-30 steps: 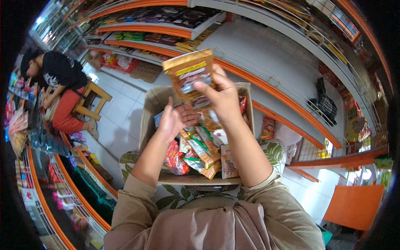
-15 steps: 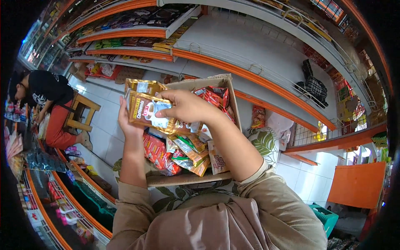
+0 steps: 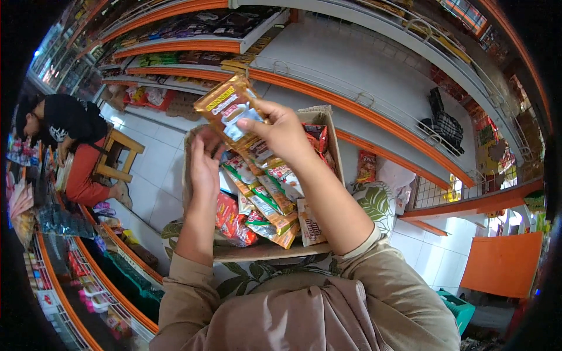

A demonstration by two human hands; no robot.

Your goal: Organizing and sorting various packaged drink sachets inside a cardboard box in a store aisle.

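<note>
Orange-edged shelves (image 3: 175, 47) line a tile-floored shop. Gold-brown sachets (image 3: 225, 111) are pinched in the right hand (image 3: 282, 131) above an open carton (image 3: 275, 253); the left hand (image 3: 205, 164), fingers loosely spread, is just beside them. Colourful packets (image 3: 266, 199) fill the carton. Farther left, a person (image 3: 73, 120) sits by a wooden stool (image 3: 120, 153).

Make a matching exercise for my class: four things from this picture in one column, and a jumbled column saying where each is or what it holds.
Things
1. gold packets
2. cardboard box
3. wooden stool
4. black checked item

Places and states
A. next to the other person's red trousers
B. on a pale shelf
C. gripped by the right hand
D. holding colourful packets

Pairs: 1-C, 2-D, 3-A, 4-B
</note>
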